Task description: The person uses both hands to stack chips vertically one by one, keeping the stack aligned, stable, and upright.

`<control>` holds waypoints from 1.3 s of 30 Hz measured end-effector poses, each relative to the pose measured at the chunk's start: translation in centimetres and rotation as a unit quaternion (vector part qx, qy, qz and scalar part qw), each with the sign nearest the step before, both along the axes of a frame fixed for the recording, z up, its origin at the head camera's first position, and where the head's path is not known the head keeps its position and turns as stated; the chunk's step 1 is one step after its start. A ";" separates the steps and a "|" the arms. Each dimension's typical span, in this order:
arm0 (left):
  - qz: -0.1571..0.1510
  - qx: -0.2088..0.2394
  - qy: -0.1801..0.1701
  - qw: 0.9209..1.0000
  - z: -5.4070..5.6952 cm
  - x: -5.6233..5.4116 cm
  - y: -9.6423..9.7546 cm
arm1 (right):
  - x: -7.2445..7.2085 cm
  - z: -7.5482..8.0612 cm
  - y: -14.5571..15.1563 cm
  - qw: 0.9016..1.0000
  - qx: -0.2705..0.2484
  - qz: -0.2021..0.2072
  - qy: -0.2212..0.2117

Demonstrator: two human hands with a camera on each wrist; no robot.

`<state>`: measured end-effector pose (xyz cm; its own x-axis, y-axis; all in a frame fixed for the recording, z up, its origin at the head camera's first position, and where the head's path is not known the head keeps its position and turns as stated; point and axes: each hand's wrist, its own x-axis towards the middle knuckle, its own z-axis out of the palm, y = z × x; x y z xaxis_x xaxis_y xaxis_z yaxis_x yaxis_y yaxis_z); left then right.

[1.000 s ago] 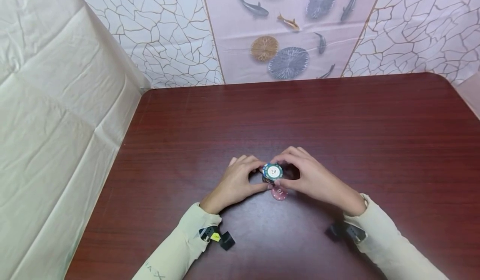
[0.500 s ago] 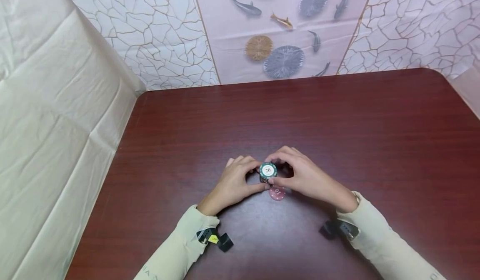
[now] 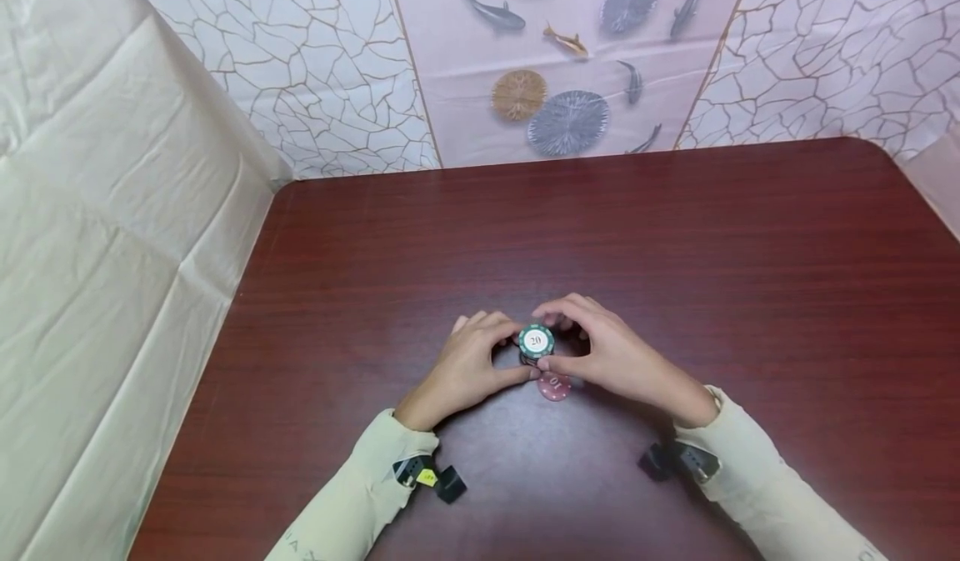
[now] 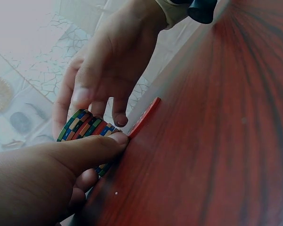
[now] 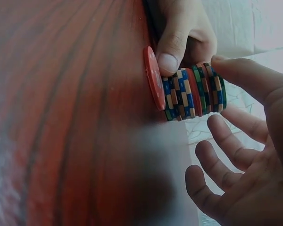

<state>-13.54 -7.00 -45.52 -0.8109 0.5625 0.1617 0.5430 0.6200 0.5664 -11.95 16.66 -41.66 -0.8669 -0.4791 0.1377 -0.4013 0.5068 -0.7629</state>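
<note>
A stack of poker chips (image 5: 193,94) in green, blue, red and tan stands on the table, topped by a green chip marked 20 (image 3: 536,341). My left hand (image 3: 467,371) grips the stack low down, thumb on the near side and fingers behind. At the top of the stack is the thumb of my right hand (image 3: 615,359); its other fingers (image 5: 217,127) are spread apart, off the chips. A red poker chip marked 10 (image 3: 555,387) lies flat on the table at the near side of the stack; whether they touch I cannot tell.
The dark red wooden table (image 3: 420,244) reaches back to a patterned cloth (image 3: 337,69) hanging behind it. A pale cloth (image 3: 127,261) hangs along the left edge. Each wrist carries a small black camera (image 3: 451,484).
The green 20 chip, earlier held by my right hand with blue showing at its left edge, now sits squarely on the stack. My right fingers have spread away from it; the left hand keeps its grip.
</note>
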 end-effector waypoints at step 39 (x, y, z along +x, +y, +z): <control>0.006 -0.003 -0.001 1.000 0.2 0.2 0.1 | 4.9 -0.7 -0.9 0.971 0.211 -0.056 0.102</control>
<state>-13.35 -6.86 -45.31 -0.8176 0.5537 0.1580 0.5350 0.6292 0.5638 -7.08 15.77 -42.41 -0.8921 -0.4344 0.1239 -0.4465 0.8061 -0.3885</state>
